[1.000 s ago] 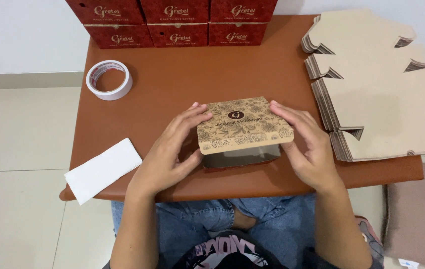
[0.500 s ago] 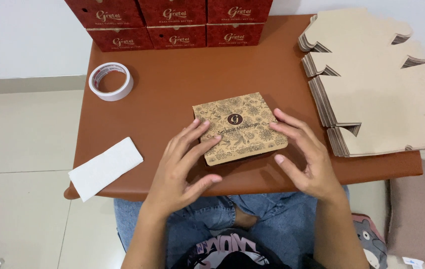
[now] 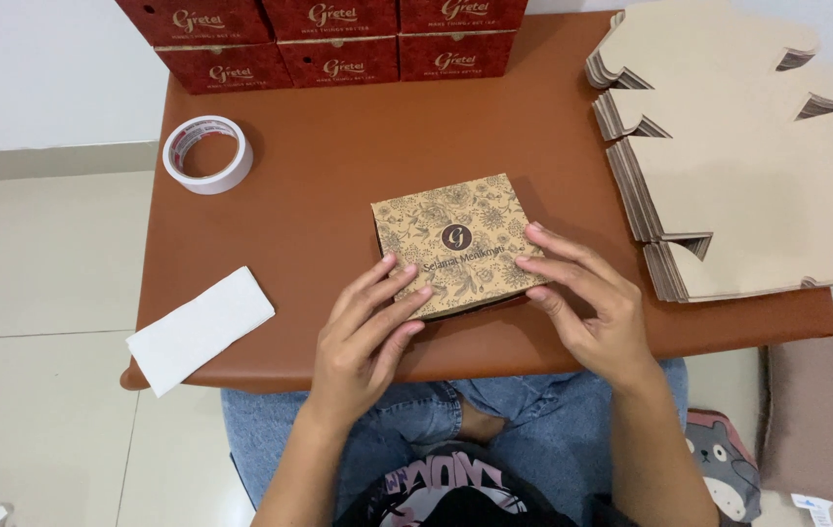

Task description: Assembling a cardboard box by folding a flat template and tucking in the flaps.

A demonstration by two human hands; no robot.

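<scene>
Looking down from the head view, the only one I have, I see the patterned box (image 3: 455, 244) lying flat near the front edge of the desk (image 3: 338, 195), turned a little so its corners point slightly off square to me. It looks close to square from above, so no long axis stands out; the thing to read is its tilt, with the near edge running up to the right.

My left hand (image 3: 367, 337) sits at the box's near left corner. Its fingers (image 3: 392, 293) are spread and lie flat on the lid, pressing rather than clasping; the grip is open, with nothing closed in it.

My right hand (image 3: 592, 307) lies at the near right corner. Its fingers (image 3: 553, 259) reach across the right edge and touch the lid, loosely curled and open as well; it holds nothing that I can make out.

So the box lies ahead of both hands and between them. Both touch it, and neither is clearly the nearer.

Elsewhere on the desk: a tape roll (image 3: 206, 154) well off to the left rear, a white paper slip (image 3: 200, 328) hanging over the front left corner, a row of red boxes (image 3: 338, 44) along the far edge, and a stack of flat card blanks (image 3: 748, 166) on the right, near the right hand but apart from it.
</scene>
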